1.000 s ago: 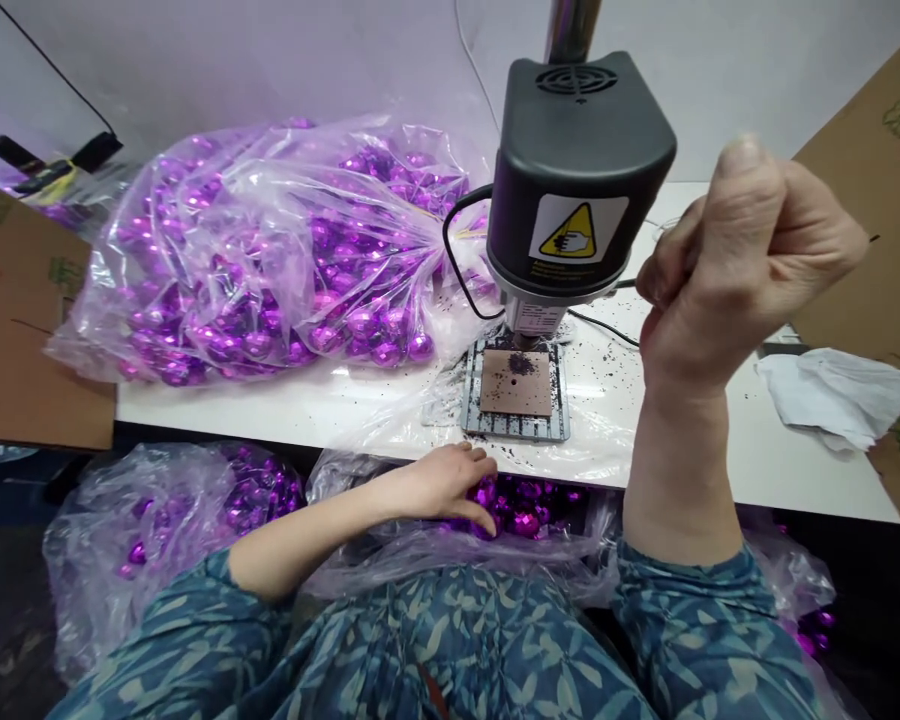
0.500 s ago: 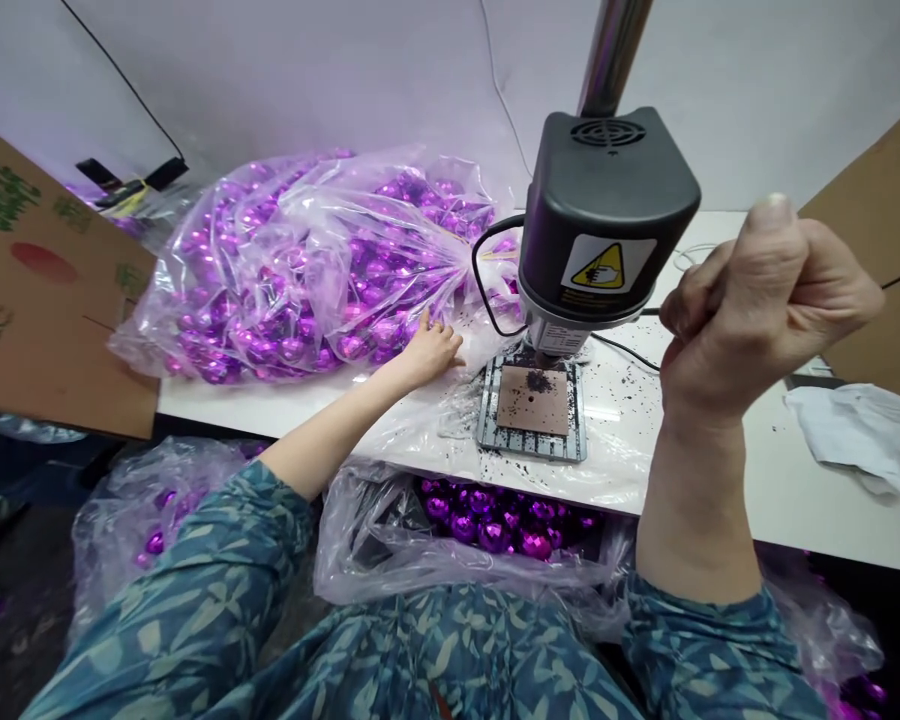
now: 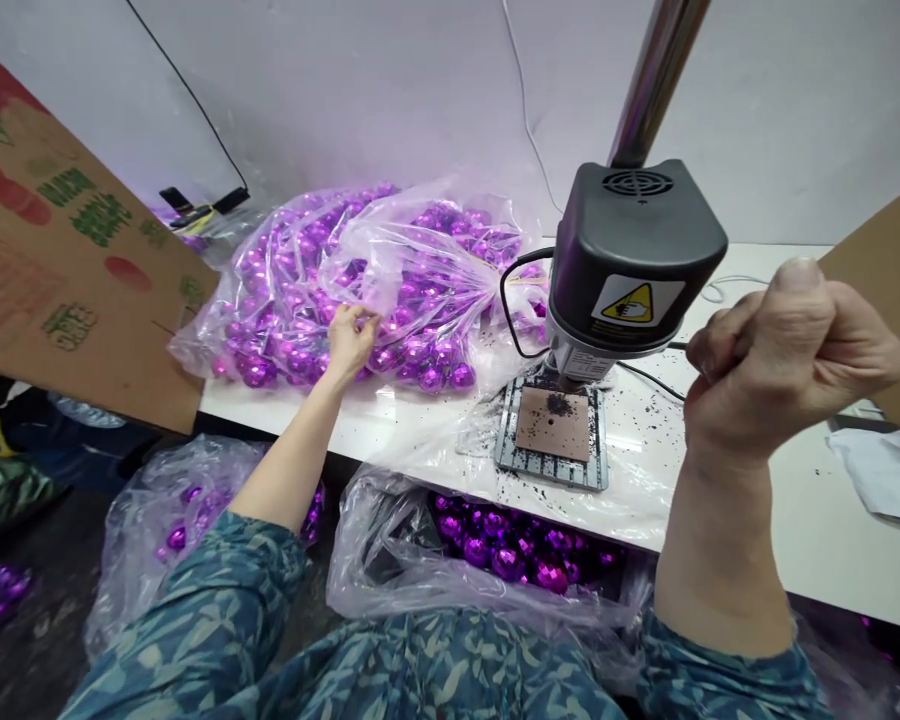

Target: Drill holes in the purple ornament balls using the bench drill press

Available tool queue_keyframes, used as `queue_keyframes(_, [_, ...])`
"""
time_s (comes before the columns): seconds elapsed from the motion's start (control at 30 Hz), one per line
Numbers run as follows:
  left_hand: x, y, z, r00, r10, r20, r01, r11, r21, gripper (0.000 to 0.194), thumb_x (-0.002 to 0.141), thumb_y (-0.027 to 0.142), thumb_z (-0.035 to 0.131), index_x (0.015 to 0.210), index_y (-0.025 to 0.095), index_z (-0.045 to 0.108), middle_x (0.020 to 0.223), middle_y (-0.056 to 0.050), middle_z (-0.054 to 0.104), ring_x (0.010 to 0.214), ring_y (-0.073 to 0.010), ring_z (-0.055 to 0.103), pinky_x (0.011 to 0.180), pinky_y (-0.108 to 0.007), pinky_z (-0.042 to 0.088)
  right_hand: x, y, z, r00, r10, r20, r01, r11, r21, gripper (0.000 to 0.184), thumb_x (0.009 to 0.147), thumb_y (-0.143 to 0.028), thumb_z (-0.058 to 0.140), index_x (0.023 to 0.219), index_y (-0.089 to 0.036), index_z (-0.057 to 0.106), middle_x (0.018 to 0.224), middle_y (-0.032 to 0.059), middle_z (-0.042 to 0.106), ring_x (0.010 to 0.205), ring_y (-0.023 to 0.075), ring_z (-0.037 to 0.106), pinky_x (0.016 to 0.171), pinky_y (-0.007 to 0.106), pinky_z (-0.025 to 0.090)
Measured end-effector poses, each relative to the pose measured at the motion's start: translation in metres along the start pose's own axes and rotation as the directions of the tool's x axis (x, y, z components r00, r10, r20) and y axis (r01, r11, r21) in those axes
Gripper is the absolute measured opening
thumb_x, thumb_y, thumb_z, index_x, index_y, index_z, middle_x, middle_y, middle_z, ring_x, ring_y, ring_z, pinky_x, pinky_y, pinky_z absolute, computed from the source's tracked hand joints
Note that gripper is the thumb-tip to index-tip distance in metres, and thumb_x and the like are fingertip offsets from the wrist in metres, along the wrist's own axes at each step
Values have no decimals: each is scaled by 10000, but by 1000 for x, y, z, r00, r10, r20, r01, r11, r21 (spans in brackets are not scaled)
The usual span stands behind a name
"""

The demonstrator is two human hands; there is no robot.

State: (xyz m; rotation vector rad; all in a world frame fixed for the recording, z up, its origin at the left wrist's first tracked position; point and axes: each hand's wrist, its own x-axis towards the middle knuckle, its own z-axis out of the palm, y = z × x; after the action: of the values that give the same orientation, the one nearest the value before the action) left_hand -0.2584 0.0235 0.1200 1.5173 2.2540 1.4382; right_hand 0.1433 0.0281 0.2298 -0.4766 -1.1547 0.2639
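A clear plastic bag [image 3: 397,250] full of shiny purple faceted balls lies on the table, gathered at its right end. My left hand [image 3: 352,338] is at its front side, fingertips pinched on the film. My right hand [image 3: 787,365] is a raised fist to the right of a black drill press head [image 3: 637,250]; what it grips is hidden behind the fingers. Beneath the drill, a brown square plate [image 3: 544,425] with a small hole lies on a grey slotted base [image 3: 514,460]. Dark shavings [image 3: 562,403] are heaped on the plate and scattered around it.
A plastic-lined container of purple balls [image 3: 506,560] sits below the table's front edge. Cardboard boxes stand at the left [image 3: 82,250] and right [image 3: 885,250]. A white cloth [image 3: 881,470] lies at the right. A black cable [image 3: 504,310] loops beside the drill.
My left hand has moved left from near the bag's gathered end to its front side, and its spread fingers have closed. My right fist stays beside the drill. The view has shifted slightly.
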Motion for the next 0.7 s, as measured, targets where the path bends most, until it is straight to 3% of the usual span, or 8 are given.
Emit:
queue_keyframes(0.13, [21, 31, 21, 989, 125, -73, -144, 917, -373, 335, 865, 423, 753, 729, 207, 536, 701, 26, 481, 672, -130, 508, 687, -269, 490, 0, 2, -1, 1000, -20, -5, 20, 1000, 20, 558, 918, -275, 583, 468, -177, 269, 374, -72, 286, 330, 22, 315, 377, 250, 182])
queue_keyframes(0.23, [34, 59, 25, 967, 241, -79, -243, 789, -564, 423, 833, 526, 804, 750, 214, 530, 723, 20, 480, 745, -142, 570, 703, -266, 508, 0, 3, 1, 999, -50, -14, 51, 998, 25, 559, 918, -268, 577, 457, -172, 275, 378, -74, 250, 327, 17, 318, 375, 235, 182])
queue_keyframes(0.33, [40, 75, 21, 968, 233, -91, -236, 724, -648, 452, 845, 613, 765, 811, 220, 545, 795, 2, 542, 871, -164, 645, 762, -278, 551, 0, 2, 3, 998, -52, -35, 52, 999, 15, 562, 915, -259, 568, 451, -168, 264, 388, -73, 236, 331, 8, 316, 381, 226, 171])
queue_keyframes(0.47, [40, 73, 14, 976, 196, -99, -210, 693, -690, 452, 855, 657, 730, 843, 243, 549, 824, -4, 620, 926, -176, 689, 765, -274, 582, 0, -1, 4, 999, -20, -30, 21, 1000, 9, 574, 901, -277, 583, 469, -185, 215, 378, -75, 256, 328, 14, 319, 366, 228, 190])
queue_keyframes(0.63, [43, 55, 1, 964, 267, 13, -189, 716, -672, 469, 791, 648, 801, 917, 262, 566, 837, -7, 665, 907, -189, 703, 747, -309, 581, 2, -2, 2, 1000, 16, -26, -16, 1000, 7, 573, 855, -321, 626, 468, -205, 221, 363, -79, 266, 313, 27, 307, 336, 241, 193])
queue_keyframes(0.7, [49, 38, -14, 960, 276, -56, -253, 757, -602, 488, 780, 651, 804, 971, 269, 569, 852, -1, 672, 942, -194, 699, 803, -348, 569, 3, -2, 1, 999, 34, -27, -34, 999, 1, 565, 814, -357, 650, 460, -212, 234, 358, -74, 261, 308, 42, 305, 328, 258, 186])
